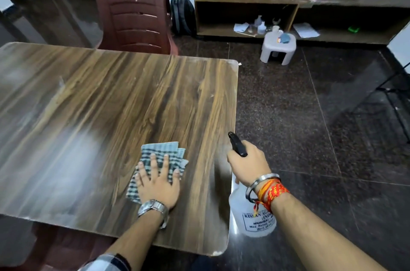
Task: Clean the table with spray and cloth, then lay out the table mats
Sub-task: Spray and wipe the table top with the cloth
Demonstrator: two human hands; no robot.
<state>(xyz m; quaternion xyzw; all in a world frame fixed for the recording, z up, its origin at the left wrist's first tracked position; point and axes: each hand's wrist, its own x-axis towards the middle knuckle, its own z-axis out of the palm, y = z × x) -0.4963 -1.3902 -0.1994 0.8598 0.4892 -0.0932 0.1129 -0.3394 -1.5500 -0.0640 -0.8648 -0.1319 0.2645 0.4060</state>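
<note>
The left hand point(158, 184) is lying flat with fingers spread, pressing down on the cloth point(163, 160), not gripping it. The checked cloth is sitting folded under the palm and fingers, sticking out past the fingertips toward 12 o'clock and a little past the hand's edge toward 9 o'clock. It is resting on the table point(99, 97) near the near right corner, at about 5 o'clock on the tabletop. A watch point(153, 207) is showing on that wrist.

The right hand point(248, 165) is clenching around the neck of the spray bottle point(255, 217), holding it in the air just beyond the table's right edge, at 3 o'clock from the cloth. The black spray head is poking out above the knuckles and pointing toward 11 o'clock, over the table edge. The clear bottle body is hanging below the hand, at 6 o'clock from it, partly hidden behind the wrist with its bangle point(258, 185) and red threads.

A pale sheen is showing on the tabletop at 9 o'clock from the cloth. A chair point(133, 19) is standing at the table's far edge, at 12 o'clock.
</note>
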